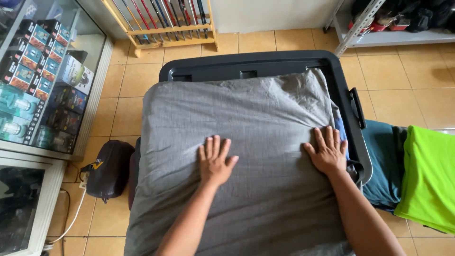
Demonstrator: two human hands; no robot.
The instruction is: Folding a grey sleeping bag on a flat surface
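Both forearms enter from 6 o'clock and reach toward 12 o'clock. The left hand (215, 161) lies flat, palm down, fingers spread, on the middle of the grey cloth (237, 123); the right hand (328, 150) lies likewise, fingers spread, at the cloth's 3 o'clock edge. The cloth drapes over a dark plastic bin (256, 64) on the tiled floor (403, 76). Green and teal garments (417, 170) lie at 3 o'clock, a dark pouch (110, 168) at 9 o'clock.

The cloth (237, 142) is plain gray, and the bin (246, 64) under it is black. The floor (403, 80) has tan tiles. One shirt (429, 175) is bright green.
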